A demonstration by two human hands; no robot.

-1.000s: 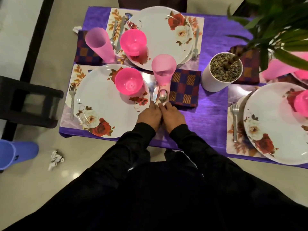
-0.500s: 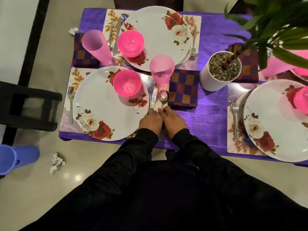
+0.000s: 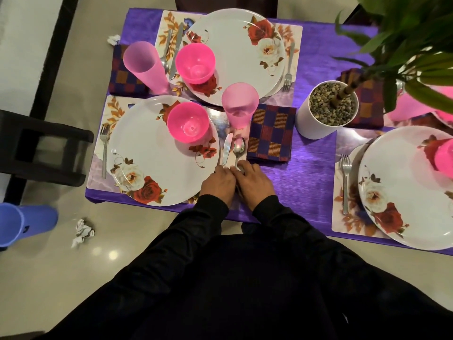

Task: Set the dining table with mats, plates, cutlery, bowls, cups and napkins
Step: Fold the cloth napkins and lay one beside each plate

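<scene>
Both hands rest side by side on the near edge of the purple-covered table point(image 3: 311, 177), over the handles of the cutlery at the right of the nearest place setting. The left hand point(image 3: 218, 184) covers the handle end of the knife point(image 3: 226, 150), whose blade points away from the person, and the right hand point(image 3: 253, 181) sits on the handle of the spoon point(image 3: 238, 148), which lies just beside the knife with its bowl away from the person. The fingers of both hands bend down onto the handles, but whether they pinch the metal or merely press on it cannot be told from above. Knife and spoon lie on the floral mat point(image 3: 98, 173) between the large flowered plate point(image 3: 152, 163) and the checked napkin point(image 3: 270, 133). A bright pink bowl point(image 3: 188, 122) stands on the far right part of that plate, a pale pink cup point(image 3: 239, 104) stands just beyond the spoon, and a fork point(image 3: 104, 148) lies on the mat to the left of the plate. A second setting with its own plate point(image 3: 232, 52) sits beyond, and a third plate point(image 3: 404, 187) lies to the right. A white pot point(image 3: 323, 111) of pebbles holds a green plant near the napkin.
</scene>
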